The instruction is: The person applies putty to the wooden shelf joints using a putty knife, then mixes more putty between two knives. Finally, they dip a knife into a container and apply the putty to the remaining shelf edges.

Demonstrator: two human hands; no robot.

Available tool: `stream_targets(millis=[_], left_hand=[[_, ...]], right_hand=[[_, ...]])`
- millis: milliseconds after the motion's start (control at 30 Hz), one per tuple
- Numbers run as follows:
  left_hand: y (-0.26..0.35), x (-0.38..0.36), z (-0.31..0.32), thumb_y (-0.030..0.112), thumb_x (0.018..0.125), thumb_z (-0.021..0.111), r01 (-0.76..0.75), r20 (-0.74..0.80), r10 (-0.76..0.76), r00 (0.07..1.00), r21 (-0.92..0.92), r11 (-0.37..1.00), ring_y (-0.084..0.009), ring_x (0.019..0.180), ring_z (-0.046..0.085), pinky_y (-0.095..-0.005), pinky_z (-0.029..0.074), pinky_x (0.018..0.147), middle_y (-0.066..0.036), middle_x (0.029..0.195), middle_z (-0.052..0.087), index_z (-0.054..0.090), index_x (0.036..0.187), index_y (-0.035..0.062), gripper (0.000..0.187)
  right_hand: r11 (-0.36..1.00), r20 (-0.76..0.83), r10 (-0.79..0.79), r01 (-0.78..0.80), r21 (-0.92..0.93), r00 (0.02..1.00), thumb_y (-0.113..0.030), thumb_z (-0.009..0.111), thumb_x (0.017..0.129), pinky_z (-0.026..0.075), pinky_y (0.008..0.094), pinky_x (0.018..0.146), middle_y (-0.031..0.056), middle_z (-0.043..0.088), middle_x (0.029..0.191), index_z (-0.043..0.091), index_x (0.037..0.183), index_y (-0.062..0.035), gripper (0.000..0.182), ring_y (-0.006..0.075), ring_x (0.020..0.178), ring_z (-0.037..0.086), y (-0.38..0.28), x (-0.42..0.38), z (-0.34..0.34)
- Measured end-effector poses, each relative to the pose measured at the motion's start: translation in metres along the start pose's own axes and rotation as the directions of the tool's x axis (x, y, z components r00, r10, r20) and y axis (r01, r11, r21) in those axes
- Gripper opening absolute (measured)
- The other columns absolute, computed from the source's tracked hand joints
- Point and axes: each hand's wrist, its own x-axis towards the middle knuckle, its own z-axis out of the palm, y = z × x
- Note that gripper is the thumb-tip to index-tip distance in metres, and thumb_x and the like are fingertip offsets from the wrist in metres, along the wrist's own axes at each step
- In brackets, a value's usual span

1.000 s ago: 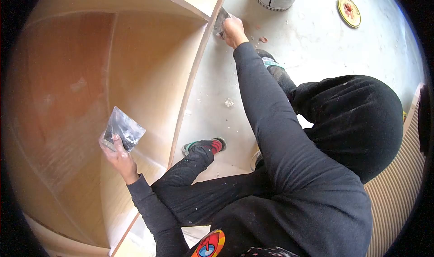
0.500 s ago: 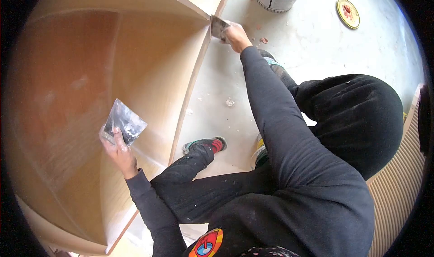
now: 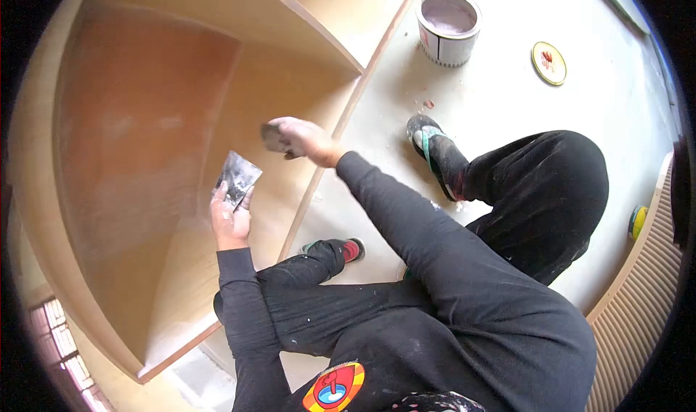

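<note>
My left hand (image 3: 232, 218) grips a flat square metal plate (image 3: 240, 178), smeared with dark and pale paste and tilted upward. Up and to the right of it, my right hand (image 3: 308, 138) is wrapped round a putty knife (image 3: 275, 138), whose blade is slightly blurred and points left toward the plate. A small gap lies between the two tools. Both hands hover in front of the open wooden cabinet (image 3: 290, 78), apart from its panels. White dust coats my fingers.
On the pale floor at the top stands an open tin (image 3: 448, 38) of pinkish-grey paste, with its yellow-rimmed lid (image 3: 549, 63) to the right. Paste crumbs lie near my sandalled foot (image 3: 428, 140). A ribbed panel (image 3: 634, 267) runs along the right side, beside a small yellow-green can (image 3: 638, 222).
My right hand has left the cabinet's front edge and come down-left with the putty knife, closer to the plate. My left hand has shifted slightly right. The view has tilted.
</note>
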Motion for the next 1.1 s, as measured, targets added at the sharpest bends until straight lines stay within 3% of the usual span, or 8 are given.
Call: stream_targets(millis=[67,167,233,633,700,800,867,1100], left_hand=[[-0.006,0.001,-0.002,0.012,0.096,0.05,-0.028,-0.027,0.028,0.999,-0.01,1.0,-0.0282,0.107,0.066,-0.046,0.056,0.09,-0.014,0.119,0.065,0.057,0.12,0.0015,0.028],[-0.008,0.002,0.007,0.014,0.097,0.046,-0.111,-0.034,0.11,0.993,-0.044,0.993,-0.0271,0.105,0.066,-0.0418,0.057,0.09,-0.015,0.117,0.065,0.057,0.12,-0.0022,0.03],[0.0,-0.01,0.025,0.014,0.098,0.045,-0.161,0.011,0.161,0.987,-0.01,0.987,-0.0246,0.101,0.067,-0.0402,0.058,0.086,-0.013,0.115,0.066,0.058,0.121,-0.0004,0.03],[0.014,-0.039,0.047,0.005,0.095,0.049,-0.343,0.006,0.344,0.939,-0.071,0.937,-0.0257,0.107,0.064,-0.0448,0.057,0.085,-0.012,0.12,0.061,0.052,0.124,0.0026,0.029],[0.024,-0.058,0.055,0.005,0.095,0.049,-0.324,-0.017,0.323,0.946,-0.077,0.943,-0.0255,0.108,0.063,-0.0435,0.056,0.087,-0.012,0.12,0.061,0.052,0.124,0.0026,0.029],[0.042,-0.068,0.069,0.005,0.096,0.05,-0.38,0.144,0.41,0.901,-0.195,0.904,-0.0224,0.11,0.061,-0.0379,0.05,0.094,-0.011,0.12,0.061,0.052,0.126,0.0019,0.03],[0.04,-0.067,0.069,0.005,0.098,0.05,-0.713,0.16,0.695,0.701,0.164,0.682,-0.0177,0.106,0.059,-0.032,0.046,0.096,-0.009,0.115,0.061,0.052,0.124,0.0006,0.027],[0.046,-0.083,0.078,0.011,0.098,0.052,-0.764,0.348,0.751,0.562,0.566,0.31,-0.02,0.105,0.058,-0.0325,0.044,0.095,-0.013,0.111,0.061,0.051,0.122,-0.002,0.028]], right_hand=[[0.938,0.027,-0.233,0.232,-0.259,0.972,-0.034,0.048,0.1,0.048,0.0384,0.091,0.0052,0.056,0.126,0.051,0.137,-0.0138,0.042,0.0197,0.113,0.054,0.0,0.005,0.041],[0.585,0.312,-0.502,0.583,-0.564,0.807,-0.022,0.046,0.101,0.041,0.0402,0.103,0.0152,0.053,0.128,0.052,0.137,-0.0115,0.038,0.0289,0.12,0.048,-0.006,-0.003,0.082],[0.575,0.294,-0.457,0.531,-0.622,0.84,-0.014,0.051,0.096,0.04,0.045,0.101,0.0217,0.054,0.121,0.056,0.133,-0.011,0.038,0.0382,0.115,0.048,-0.02,-0.022,0.098],[0.311,0.316,-0.406,0.455,-0.834,0.858,-0.021,0.054,0.096,0.042,0.0493,0.099,0.0235,0.053,0.123,0.06,0.131,-0.0187,0.036,0.0423,0.112,0.051,-0.047,-0.043,0.089],[0.066,0.348,-0.345,0.393,-0.917,0.872,-0.024,0.054,0.095,0.044,0.0489,0.097,0.0227,0.055,0.121,0.061,0.13,-0.0246,0.036,0.0422,0.111,0.052,-0.061,-0.05,0.078],[-0.049,0.362,-0.301,0.365,-0.93,0.882,-0.024,0.055,0.093,0.045,0.0477,0.095,0.0184,0.059,0.116,0.064,0.126,-0.0263,0.034,0.0389,0.109,0.053,-0.103,-0.064,0.073],[-0.13,0.456,-0.374,0.441,-0.888,0.808,-0.02,0.056,0.093,0.045,0.0475,0.092,0.0139,0.06,0.116,0.065,0.125,-0.0204,0.033,0.0344,0.109,0.054,-0.129,-0.066,0.079],[-0.398,0.549,-0.304,0.42,-0.816,0.779,-0.023,0.06,0.089,0.047,0.0518,0.084,0.0089,0.058,0.124,0.063,0.126,-0.0228,0.037,0.0372,0.111,0.053,-0.151,-0.077,0.117]])
